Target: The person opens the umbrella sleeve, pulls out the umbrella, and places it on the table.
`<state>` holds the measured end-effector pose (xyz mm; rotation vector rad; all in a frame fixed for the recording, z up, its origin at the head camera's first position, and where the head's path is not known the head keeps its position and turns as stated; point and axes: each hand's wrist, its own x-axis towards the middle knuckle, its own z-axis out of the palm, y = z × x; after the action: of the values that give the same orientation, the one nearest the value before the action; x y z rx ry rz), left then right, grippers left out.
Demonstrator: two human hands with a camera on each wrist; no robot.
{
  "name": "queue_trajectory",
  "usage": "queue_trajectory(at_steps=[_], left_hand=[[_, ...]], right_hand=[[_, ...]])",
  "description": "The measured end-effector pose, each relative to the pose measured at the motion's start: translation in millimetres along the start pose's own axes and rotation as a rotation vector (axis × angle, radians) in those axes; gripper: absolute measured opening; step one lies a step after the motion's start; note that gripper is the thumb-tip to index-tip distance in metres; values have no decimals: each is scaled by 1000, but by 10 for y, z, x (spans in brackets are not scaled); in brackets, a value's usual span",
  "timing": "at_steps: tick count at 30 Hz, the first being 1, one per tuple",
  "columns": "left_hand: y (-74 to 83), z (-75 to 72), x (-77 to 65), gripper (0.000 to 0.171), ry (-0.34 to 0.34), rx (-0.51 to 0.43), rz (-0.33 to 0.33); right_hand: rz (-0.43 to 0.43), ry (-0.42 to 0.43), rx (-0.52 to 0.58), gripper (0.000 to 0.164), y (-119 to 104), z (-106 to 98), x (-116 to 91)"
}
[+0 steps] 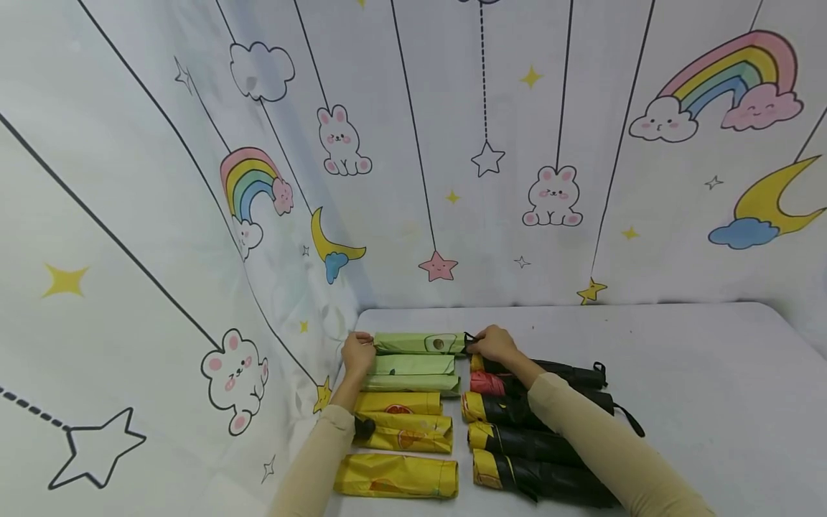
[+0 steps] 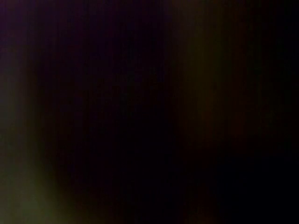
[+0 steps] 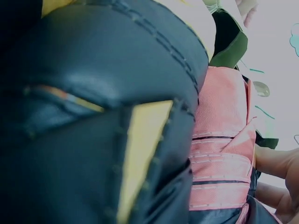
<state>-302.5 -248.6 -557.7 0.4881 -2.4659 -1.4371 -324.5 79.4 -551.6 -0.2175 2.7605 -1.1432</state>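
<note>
A pale green avocado-print sleeve (image 1: pixel 413 343) with a black loop at its right end lies at the back of the left column. My left hand (image 1: pixel 358 353) holds its left end. At the opposite end my right hand (image 1: pixel 493 343) pinches the sleeve beside the loop; in the right wrist view, its thumb and fingers (image 3: pixel 273 163) appear at the right edge. Nearer me are green sleeves (image 1: pixel 410 365) and several yellow fruit-print sleeves (image 1: pixel 397 475). The left wrist view is almost wholly dark.
Right of the sleeves lies a column of rolled black umbrellas (image 1: pixel 545 480) with yellow ends and wrist loops. One has a pink-red end (image 1: pixel 487 383). A white cloth-covered table (image 1: pixel 698 388) meets cartoon-printed curtains (image 1: pixel 400 215) behind and at the left.
</note>
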Motion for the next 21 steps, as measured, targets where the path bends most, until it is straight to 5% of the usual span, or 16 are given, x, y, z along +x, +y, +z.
queue_trajectory(at_steps=[10,21], left_hand=[[-30,-11,3,21,14,-24,9],[-28,-12,1,20,94,-114,-13]], right_hand=[[4,-7,134,51,20,-40,26],[17,-63,606,59,-124,-61,-4]])
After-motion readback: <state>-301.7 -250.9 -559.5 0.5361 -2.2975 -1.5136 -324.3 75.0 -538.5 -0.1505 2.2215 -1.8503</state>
